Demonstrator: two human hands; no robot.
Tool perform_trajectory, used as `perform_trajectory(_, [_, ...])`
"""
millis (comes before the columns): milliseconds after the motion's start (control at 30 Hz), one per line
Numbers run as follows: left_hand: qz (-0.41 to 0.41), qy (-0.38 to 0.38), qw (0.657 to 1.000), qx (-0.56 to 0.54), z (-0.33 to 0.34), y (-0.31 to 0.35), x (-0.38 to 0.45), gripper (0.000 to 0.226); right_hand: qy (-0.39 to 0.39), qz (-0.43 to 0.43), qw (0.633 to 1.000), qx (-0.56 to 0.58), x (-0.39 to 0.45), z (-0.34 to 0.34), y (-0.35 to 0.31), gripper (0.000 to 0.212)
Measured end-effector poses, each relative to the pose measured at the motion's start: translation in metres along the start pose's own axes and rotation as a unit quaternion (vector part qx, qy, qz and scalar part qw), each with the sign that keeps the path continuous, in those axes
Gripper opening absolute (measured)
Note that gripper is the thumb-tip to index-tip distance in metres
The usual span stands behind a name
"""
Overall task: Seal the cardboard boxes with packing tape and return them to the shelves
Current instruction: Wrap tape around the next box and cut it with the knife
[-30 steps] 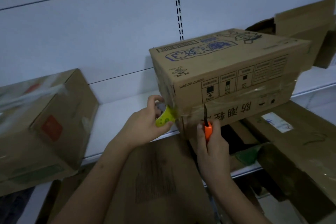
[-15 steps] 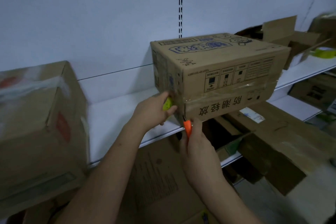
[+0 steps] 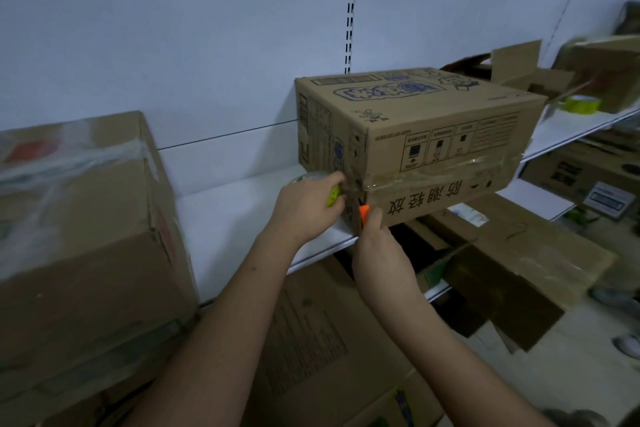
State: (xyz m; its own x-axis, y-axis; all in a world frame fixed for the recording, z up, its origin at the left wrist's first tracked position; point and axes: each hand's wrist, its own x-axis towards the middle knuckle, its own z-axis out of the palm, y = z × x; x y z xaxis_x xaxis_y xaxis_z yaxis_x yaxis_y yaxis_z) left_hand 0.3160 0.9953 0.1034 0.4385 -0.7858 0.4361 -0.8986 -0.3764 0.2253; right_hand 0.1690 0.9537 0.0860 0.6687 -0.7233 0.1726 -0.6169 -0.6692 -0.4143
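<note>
Cardboard box (image 3: 415, 135) sits mid-frame on the shelf (image 3: 242, 215); left hand (image 3: 308, 208) grips the tape roll (image 3: 334, 196), right hand (image 3: 379, 253) grips the orange knife (image 3: 363, 213) (blade hidden). Keep tape taut, slice cleanly at the corner.

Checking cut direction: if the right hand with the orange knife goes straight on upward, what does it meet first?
Most likely the clear tape at the box corner, just above the knife in the right hand; depth is uncertain.

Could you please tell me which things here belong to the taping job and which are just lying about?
In use: printed box, tape roll in left hand, orange cutter in right hand.
Lying about: taped box at left, spare tape roll, flattened cardboard.
</note>
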Motion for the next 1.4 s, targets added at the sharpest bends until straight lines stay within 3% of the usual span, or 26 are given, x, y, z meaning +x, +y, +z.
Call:
perform_trajectory(133, [-0.017,0.007,1.000,-0.012,-0.001,0.001,-0.004,0.014,-0.006,-0.022,1.000,0.016,0.017,-0.001,-0.004,0.036])
perform_trajectory(267, [-0.078,0.001,0.997,-0.014,-0.015,-0.016,-0.010,0.013,-0.105,0.047,0.992,0.055,0.004,0.014,0.012,0.031])
perform_trajectory(367, [-0.150,0.037,0.985,-0.079,-0.026,-0.022,-0.017,0.007,-0.062,0.001,0.993,0.098,-0.001,0.022,0.011,0.029])
perform_trajectory(433, [-0.207,0.093,0.959,-0.168,-0.031,-0.012,-0.024,0.007,-0.037,-0.057,0.994,0.089,0.013,0.026,-0.001,0.031])
perform_trajectory(533, [-0.275,0.174,0.884,-0.335,-0.029,-0.001,-0.038,0.011,-0.053,-0.108,0.992,0.048,0.045,0.040,-0.019,0.040])
perform_trajectory(633, [-0.314,0.181,0.835,-0.414,-0.030,-0.002,-0.056,0.017,-0.056,-0.159,0.983,-0.075,0.070,0.057,-0.028,0.049])
perform_trajectory(767, [-0.333,0.177,0.786,-0.489,-0.038,0.003,-0.078,0.014,-0.017,-0.221,0.959,-0.177,0.086,0.064,-0.037,0.038])
perform_trajectory(800, [-0.334,0.173,0.778,-0.503,-0.040,0.004,-0.082,0.014,-0.019,-0.226,0.965,-0.129,0.088,0.063,-0.037,0.038])
perform_trajectory(867, [-0.330,0.164,0.768,-0.524,-0.042,0.006,-0.091,0.015,-0.020,-0.184,0.978,0.096,0.079,0.048,-0.037,0.038])
perform_trajectory(933, [-0.321,0.149,0.769,-0.533,-0.043,0.007,-0.098,0.015,-0.025,-0.139,0.930,0.339,0.057,0.025,-0.036,0.036])
perform_trajectory(1000, [-0.301,0.136,0.785,-0.524,-0.043,0.011,-0.103,0.015,-0.107,-0.139,0.875,0.452,0.032,0.003,-0.036,0.038])
perform_trajectory(1067, [-0.284,0.120,0.807,-0.503,-0.039,0.018,-0.106,0.014,-0.134,-0.173,0.878,0.425,0.021,-0.003,-0.030,0.039])
perform_trajectory(1233, [-0.262,0.058,0.848,-0.457,-0.030,0.042,-0.101,0.014,-0.023,-0.125,0.883,0.451,0.014,-0.011,-0.002,0.005])
perform_trajectory(1333, [-0.239,0.033,0.877,-0.416,-0.023,0.060,-0.094,0.018,0.018,-0.085,0.881,0.465,0.011,-0.018,0.019,0.007])
perform_trajectory(1400, [-0.220,0.022,0.894,-0.390,-0.017,0.067,-0.088,0.037,0.048,-0.048,0.876,0.477,0.010,-0.022,0.032,0.011])
